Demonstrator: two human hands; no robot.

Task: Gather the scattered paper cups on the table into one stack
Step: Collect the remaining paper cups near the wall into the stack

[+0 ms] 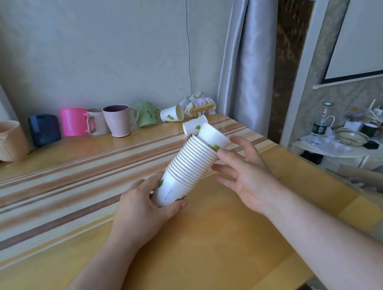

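A stack of several white paper cups (187, 168) with green leaf prints lies tilted above the table (200, 232), base toward me. My left hand (143, 209) grips its lower end. One more paper cup (213, 137) sits partly inside the stack's open top, and my right hand (243, 171) touches it with thumb and fingertip, the other fingers spread. Two loose paper cups remain further back: one upside down (193, 125) just behind the stack, one lying on its side (172, 114) near the wall.
Along the wall stands a row of coloured mugs (118, 119), a dark blue box (44, 129) and a small wooden holder with crumpled items (200, 107). The table's right edge (317, 166) drops to a cluttered low shelf (363, 137).
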